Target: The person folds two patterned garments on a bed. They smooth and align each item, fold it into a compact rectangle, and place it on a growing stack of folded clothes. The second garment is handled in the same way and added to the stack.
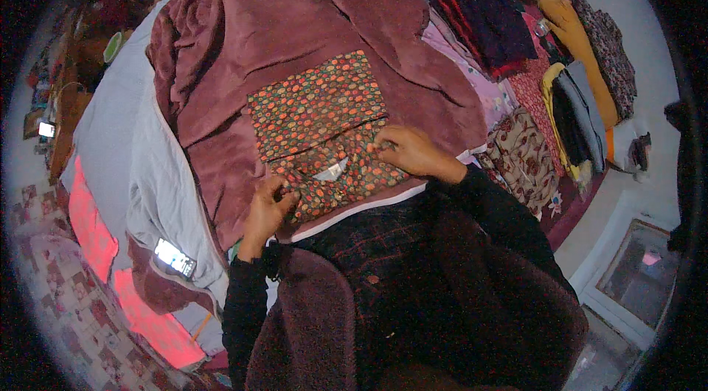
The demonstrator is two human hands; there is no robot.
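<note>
A folded garment [321, 109] with a small orange, red and green pattern lies in front of me. Its neckline faces my body, and a white label [333, 171] shows inside the opening. My left hand [268, 214] pinches the garment's near left edge between thumb and fingers. At the right side of the neckline, my right hand [412, 150] has its bent fingers closed on the cloth. Beneath the garment spreads a mauve plush blanket [276, 15], wrinkled at the left.
Piles of clothes, including a dark folded garment [487, 15], a mustard one [581, 54] and a brown floral cloth [522, 156], line the right. A lit phone [174, 257] rests on grey bedding [157, 181] at left. A window [636, 275] is at lower right.
</note>
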